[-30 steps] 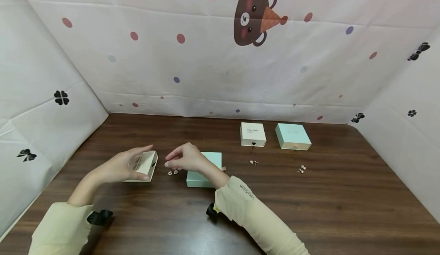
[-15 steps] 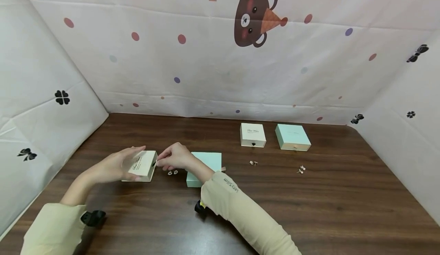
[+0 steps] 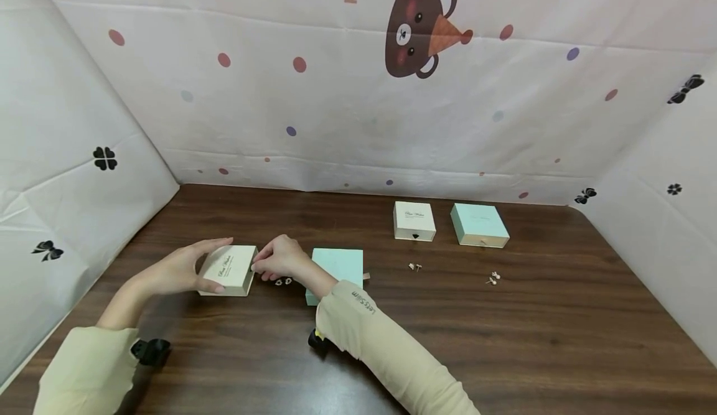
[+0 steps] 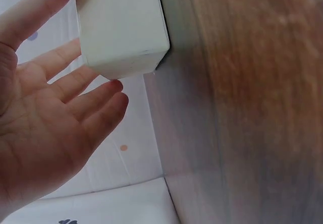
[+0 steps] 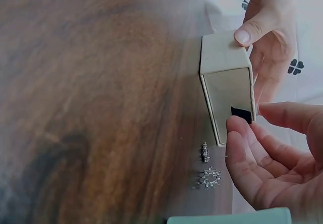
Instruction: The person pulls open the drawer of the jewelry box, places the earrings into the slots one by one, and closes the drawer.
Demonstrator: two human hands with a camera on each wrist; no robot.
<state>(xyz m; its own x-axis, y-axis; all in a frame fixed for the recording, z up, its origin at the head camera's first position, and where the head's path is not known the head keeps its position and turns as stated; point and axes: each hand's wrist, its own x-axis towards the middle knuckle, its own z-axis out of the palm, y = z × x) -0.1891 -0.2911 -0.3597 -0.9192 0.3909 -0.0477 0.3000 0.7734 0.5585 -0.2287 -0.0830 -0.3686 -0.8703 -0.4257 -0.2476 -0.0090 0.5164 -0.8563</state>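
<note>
A small cream drawer-style gift box (image 3: 226, 270) lies on the table at the left, printed lid up. My left hand (image 3: 182, 269) grips its left part, thumb along the near side and fingers behind; in the left wrist view that hand (image 4: 55, 108) partly wraps the box (image 4: 123, 27). A black ribbon tab (image 5: 241, 114) sticks out of the drawer front, which is flush with the sleeve. My right hand (image 3: 282, 258) has its thumb and fingertips around this tab. Under the right hand lie sparkly flower-shaped earrings (image 5: 209, 177), partly covered in the head view.
A mint-green box (image 3: 338, 265) lies under the right forearm. Behind to the right stand another cream box (image 3: 414, 221) and another mint box (image 3: 480, 224). Small earrings (image 3: 415, 267) and a further pair (image 3: 493, 277) lie in front of them. A patterned white cloth (image 3: 313, 91) walls the table.
My right hand has moved left from above the earrings to the box's ribbon tab. My left hand has shifted slightly left and settled around the box.
</note>
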